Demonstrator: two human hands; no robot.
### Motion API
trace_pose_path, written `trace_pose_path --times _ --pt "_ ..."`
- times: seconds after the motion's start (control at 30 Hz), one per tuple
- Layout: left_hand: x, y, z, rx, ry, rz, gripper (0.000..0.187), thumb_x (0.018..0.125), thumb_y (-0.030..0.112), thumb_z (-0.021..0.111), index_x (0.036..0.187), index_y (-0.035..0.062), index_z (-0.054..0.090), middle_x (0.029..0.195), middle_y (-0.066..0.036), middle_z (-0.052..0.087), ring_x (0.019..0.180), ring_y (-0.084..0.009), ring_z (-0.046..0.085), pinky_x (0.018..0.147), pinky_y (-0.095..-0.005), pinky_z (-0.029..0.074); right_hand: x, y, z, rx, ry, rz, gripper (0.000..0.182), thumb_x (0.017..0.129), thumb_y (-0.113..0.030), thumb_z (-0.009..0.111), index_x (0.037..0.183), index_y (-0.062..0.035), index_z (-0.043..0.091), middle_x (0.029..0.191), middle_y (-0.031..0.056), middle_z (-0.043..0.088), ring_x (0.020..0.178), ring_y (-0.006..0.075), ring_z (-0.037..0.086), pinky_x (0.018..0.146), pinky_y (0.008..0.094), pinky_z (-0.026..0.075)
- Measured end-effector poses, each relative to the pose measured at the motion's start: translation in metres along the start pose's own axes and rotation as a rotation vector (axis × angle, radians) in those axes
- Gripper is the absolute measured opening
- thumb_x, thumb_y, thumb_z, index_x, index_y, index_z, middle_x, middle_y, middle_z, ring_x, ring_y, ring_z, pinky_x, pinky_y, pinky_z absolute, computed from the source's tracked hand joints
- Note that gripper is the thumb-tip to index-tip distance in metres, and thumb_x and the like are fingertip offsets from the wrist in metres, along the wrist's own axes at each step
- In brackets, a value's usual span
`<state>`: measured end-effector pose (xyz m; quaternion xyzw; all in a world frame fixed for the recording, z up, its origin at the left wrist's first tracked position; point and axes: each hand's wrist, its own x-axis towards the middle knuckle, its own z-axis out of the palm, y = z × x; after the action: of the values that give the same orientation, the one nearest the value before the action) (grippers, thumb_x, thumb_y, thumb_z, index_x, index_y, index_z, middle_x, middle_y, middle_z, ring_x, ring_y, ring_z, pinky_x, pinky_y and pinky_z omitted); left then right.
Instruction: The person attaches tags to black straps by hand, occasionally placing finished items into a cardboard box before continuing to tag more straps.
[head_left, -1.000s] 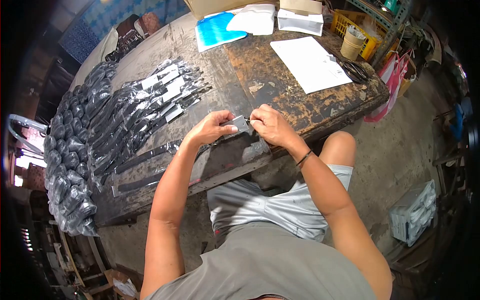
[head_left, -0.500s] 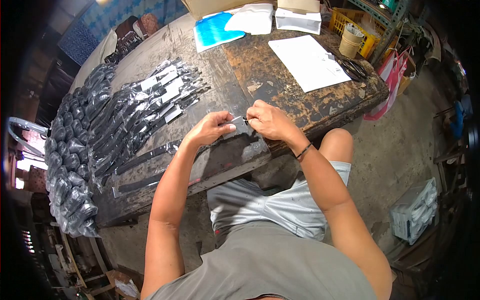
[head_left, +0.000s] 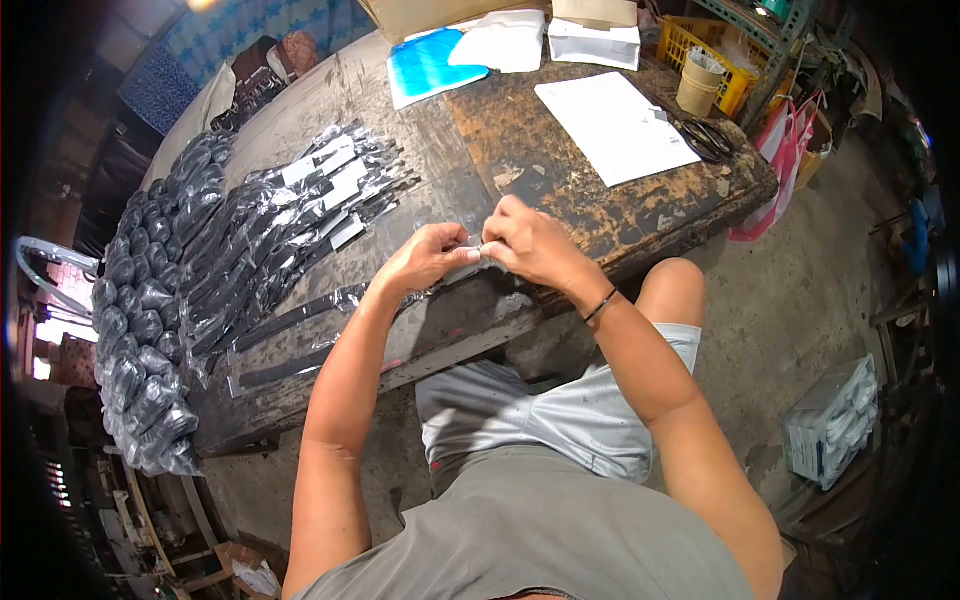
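Note:
My left hand (head_left: 432, 260) is closed at the table's front edge, thumb and fingers pinching the end of a clear plastic bag (head_left: 350, 292). A long black strap (head_left: 290, 322) lies inside this bag, stretching left across the table. My right hand (head_left: 530, 240) meets the left one, its thumb and fingertips closed on the same bag end. The fingers cover most of what they pinch. Left of the hands, a pile of bagged black straps (head_left: 270, 220) with white labels (head_left: 345, 182) lies spread out.
Bundles of wrapped black coils (head_left: 145, 300) line the table's left side. A white sheet (head_left: 620, 130), scissors (head_left: 708, 140), a blue-and-white packet (head_left: 432, 70) and a white box (head_left: 595, 42) lie farther back. A pink bag (head_left: 785, 165) hangs off the right corner.
My hands have come together, the right thumb now touching near the left thumb. The grey-white piece and small dark end visible between them earlier are now mostly covered by fingers.

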<state>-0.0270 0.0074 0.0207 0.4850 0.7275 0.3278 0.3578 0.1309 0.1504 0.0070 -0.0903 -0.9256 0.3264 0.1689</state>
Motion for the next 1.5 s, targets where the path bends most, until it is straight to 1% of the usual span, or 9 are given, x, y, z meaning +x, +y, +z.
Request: trace_pose_path --times 0.07,0.2,0.33,0.47,1.07,1.13,1.2,1.3,1.5 --pt "-0.001 0.003 0.001 -0.001 0.013 0.015 0.03 0.085 0.028 0.07 0.092 0.001 0.061 0.072 0.003 0.052 0.069 -0.0067 0.044 0.06 -0.0259 0.037 -0.001 0.01 -0.009 0.024 0.186 -0.104 0.036 0.076 -0.032 0.072 0.101 -0.0077 0.064 0.108 0.0124 0.054 0.102 0.033 0.056 0.086 0.0415 0.047" --pt "-0.002 0.003 -0.001 -0.001 0.003 0.009 0.031 0.084 0.029 0.071 0.092 0.0014 0.061 0.073 0.003 0.053 0.069 -0.0063 0.045 0.061 -0.0255 0.038 0.0 0.042 -0.008 -0.035 0.106 0.095 0.054 0.074 -0.045 0.073 0.107 -0.0026 0.062 0.125 0.018 0.047 0.113 0.0328 0.05 0.095 0.04 0.043" --pt "0.001 -0.003 0.0 0.007 0.006 0.026 0.032 0.084 0.03 0.072 0.093 0.0008 0.061 0.075 0.001 0.056 0.071 -0.0079 0.047 0.064 -0.0269 0.04 0.006 0.025 -0.024 0.16 -0.156 0.283 0.049 0.074 -0.045 0.073 0.083 0.0015 0.062 0.082 0.0163 0.062 0.076 0.0266 0.061 0.066 0.038 0.048" --pt "-0.002 0.007 0.002 0.146 0.036 0.003 0.035 0.084 0.03 0.072 0.096 -0.0008 0.061 0.076 -0.003 0.059 0.073 -0.0111 0.05 0.067 -0.0301 0.042 0.0 0.02 -0.021 0.171 -0.05 0.196 0.046 0.073 -0.042 0.074 0.074 0.0013 0.058 0.061 0.0125 0.056 0.057 0.0238 0.055 0.054 0.0364 0.043" --pt "0.026 0.025 0.02 -0.028 -0.073 0.072 0.036 0.084 0.03 0.07 0.098 -0.0015 0.062 0.078 -0.008 0.063 0.076 -0.0149 0.056 0.069 -0.0338 0.046 -0.009 0.013 -0.014 0.388 0.117 0.054 0.016 0.087 -0.013 0.057 0.098 -0.0007 0.057 0.084 0.0106 0.064 0.076 0.0183 0.061 0.069 0.0318 0.048" --pt "0.026 0.028 0.02 -0.143 -0.076 0.089 0.038 0.083 0.031 0.071 0.098 -0.002 0.062 0.079 -0.008 0.063 0.075 -0.0147 0.056 0.069 -0.0338 0.046 -0.008 0.014 -0.014 0.461 0.208 0.056 0.021 0.084 -0.019 0.059 0.098 -0.0039 0.057 0.089 0.0172 0.065 0.086 0.0349 0.064 0.075 0.0402 0.049" --pt "0.014 0.036 0.009 0.212 0.104 0.139 0.04 0.081 0.031 0.073 0.1 -0.0021 0.06 0.081 -0.004 0.062 0.077 -0.0103 0.055 0.068 -0.0291 0.044 -0.008 0.018 -0.019 0.438 0.23 0.11 0.018 0.086 -0.017 0.06 0.097 -0.004 0.055 0.087 0.0128 0.065 0.08 0.0274 0.066 0.068 0.0358 0.051" --pt "0.003 0.021 -0.002 0.122 0.024 0.013 0.038 0.079 0.033 0.076 0.093 0.0001 0.062 0.073 -0.001 0.059 0.07 -0.0092 0.052 0.065 -0.0284 0.043 -0.008 0.031 -0.016 0.761 0.357 0.203 0.023 0.09 -0.015 0.061 0.105 -0.0055 0.047 0.086 0.0035 0.057 0.073 0.0097 0.061 0.057 0.0238 0.05" --pt "-0.014 0.023 -0.002 0.026 0.099 0.058 0.035 0.079 0.031 0.076 0.085 -0.0001 0.061 0.07 0.0 0.057 0.068 -0.0082 0.05 0.062 -0.0285 0.043 -0.025 0.017 0.018 0.965 0.47 0.123 0.044 0.09 -0.032 0.065 0.11 -0.0046 0.038 0.102 0.0106 0.052 0.079 0.0167 0.064 0.062 0.0276 0.056"
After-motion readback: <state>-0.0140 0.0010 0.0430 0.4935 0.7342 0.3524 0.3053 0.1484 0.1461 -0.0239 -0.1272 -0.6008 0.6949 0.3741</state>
